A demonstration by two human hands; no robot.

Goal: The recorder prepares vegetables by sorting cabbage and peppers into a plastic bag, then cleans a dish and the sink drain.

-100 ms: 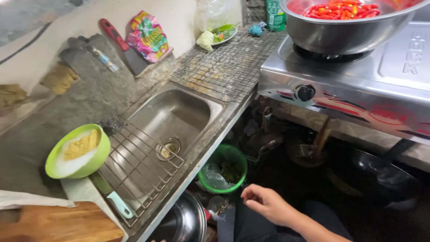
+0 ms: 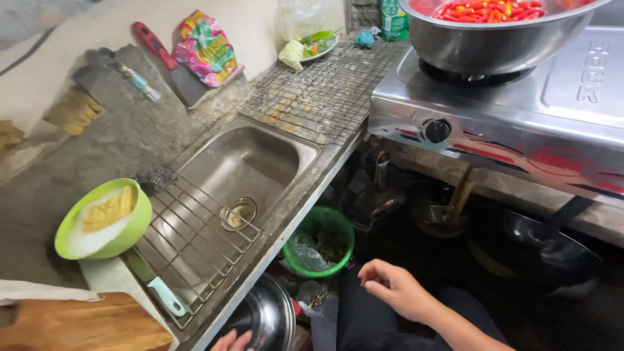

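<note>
Right hand (image 2: 396,289) loosely curled, empty, near green basket (image 2: 320,242); left hand (image 2: 231,341) on pan (image 2: 263,318), grip hidden; risked knocking the pan off, being barely held

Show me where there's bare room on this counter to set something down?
Bare grey counter lies between the green bowl and the cleaver. The wire grid beside the stove is mostly free. A rack partly covers the sink; under the counter is crowded.

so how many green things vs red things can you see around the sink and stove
green: 3 - green bowl, green basket, green bottle
red: 2 - red knife handle, red chillies in the steel bowl
total: 5
</note>
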